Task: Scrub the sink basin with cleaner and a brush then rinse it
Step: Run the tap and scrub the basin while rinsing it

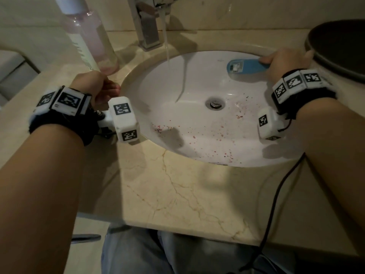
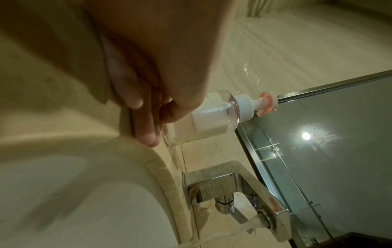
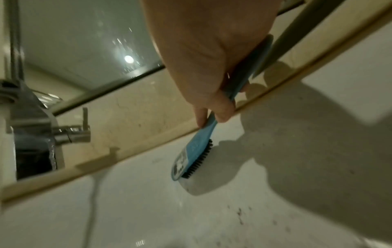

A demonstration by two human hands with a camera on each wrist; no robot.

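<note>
The white oval sink basin (image 1: 197, 125) has red specks (image 1: 223, 133) scattered over its near and right side around the drain (image 1: 214, 103). Water runs from the chrome faucet (image 1: 148, 26) into the basin's far left part. My right hand (image 1: 282, 60) grips the handle of a blue brush (image 1: 243, 66). Its dark bristles (image 3: 197, 161) press on the far right wall of the basin (image 3: 148, 209). My left hand (image 1: 98, 88) hovers over the counter at the basin's left rim, fingers (image 2: 148, 109) loosely curled and holding nothing. It is just in front of a clear pump bottle (image 1: 87, 36).
The pump bottle (image 2: 212, 119) stands on the beige marble counter (image 1: 187, 194) left of the faucet (image 2: 233, 193). A dark round bowl (image 1: 339, 50) sits at the far right. A black cable (image 1: 276, 194) hangs from my right wrist over the counter's front edge. A mirror (image 2: 328, 134) backs the counter.
</note>
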